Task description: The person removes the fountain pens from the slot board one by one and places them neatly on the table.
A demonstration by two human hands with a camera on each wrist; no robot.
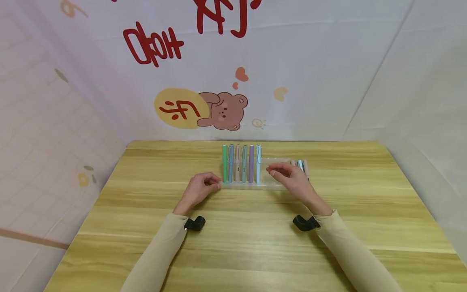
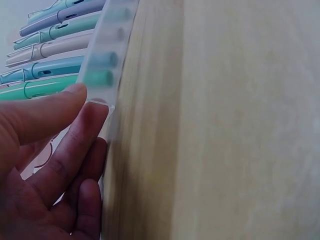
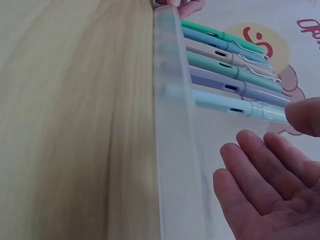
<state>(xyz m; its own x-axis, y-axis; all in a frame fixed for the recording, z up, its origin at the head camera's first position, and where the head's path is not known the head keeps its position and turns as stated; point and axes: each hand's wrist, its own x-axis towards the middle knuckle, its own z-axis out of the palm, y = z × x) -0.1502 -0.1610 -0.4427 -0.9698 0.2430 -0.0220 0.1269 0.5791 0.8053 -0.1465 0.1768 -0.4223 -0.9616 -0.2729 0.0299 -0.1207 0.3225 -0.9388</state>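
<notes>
A clear pen stand [image 1: 270, 185] holds a row of upright pens. From the left they are a green pen [image 1: 224, 164], a blue pen [image 1: 231, 164], a beige pen [image 1: 238, 164], a teal pen [image 1: 245, 164], a purple pen [image 1: 251, 164] and a light blue pen [image 1: 258, 166]. My left hand [image 1: 201, 188] pinches the stand's left end, with the thumb [image 2: 60, 107] beside the green pen. To the right of the light blue pen, my right hand [image 1: 292, 180] hovers over the bare part of the stand. Its fingers [image 3: 265, 172] are loosely extended and hold nothing.
Several more pens [image 1: 300, 165] lie behind my right hand, partly hidden by it. The wooden table [image 1: 251, 239] reaches to a white printed backdrop [image 1: 313, 81] at the back and sides. A black wrist camera [image 1: 305, 223] sits on each sleeve.
</notes>
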